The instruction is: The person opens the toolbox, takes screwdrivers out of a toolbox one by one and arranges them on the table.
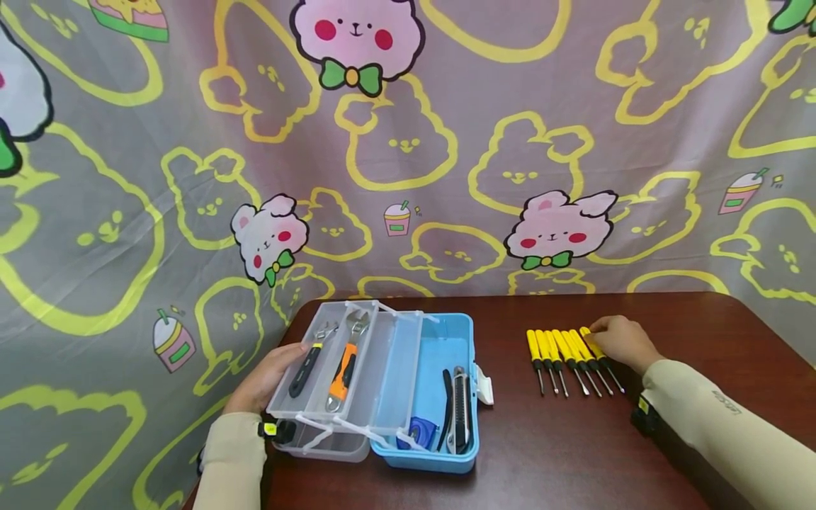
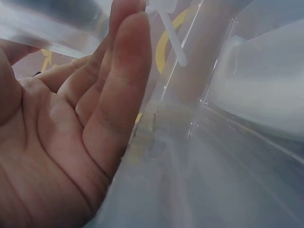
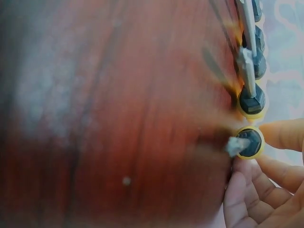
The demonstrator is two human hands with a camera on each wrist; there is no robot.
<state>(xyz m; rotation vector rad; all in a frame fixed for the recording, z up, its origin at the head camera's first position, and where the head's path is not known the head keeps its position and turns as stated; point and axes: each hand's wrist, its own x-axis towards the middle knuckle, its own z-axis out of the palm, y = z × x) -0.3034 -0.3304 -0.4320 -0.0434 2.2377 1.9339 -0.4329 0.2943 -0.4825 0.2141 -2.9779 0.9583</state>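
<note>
On the right of the table, in the head view, my right hand (image 1: 625, 343) pinches the yellow handle of the rightmost screwdriver (image 3: 251, 142). Thumb and fingers meet around that handle in the right wrist view. Several more yellow-handled screwdrivers (image 1: 553, 346) lie side by side to its left, shafts toward me. My left hand (image 1: 264, 375) touches the left side of a clear tray (image 1: 397, 382) belonging to an unfolded blue toolbox (image 1: 433, 464). Its fingers look nearly straight beside the plastic in the left wrist view.
The tray holds a black-handled adjustable wrench (image 1: 306, 372) and an orange-handled adjustable wrench (image 1: 344, 372). Inside the box lie a blue tape measure (image 1: 422, 431), a utility knife (image 1: 460, 414) and a dark curved strip (image 1: 445, 404). A white latch (image 1: 484, 387) sticks out rightward. Patterned cloth (image 1: 472, 212) hangs behind.
</note>
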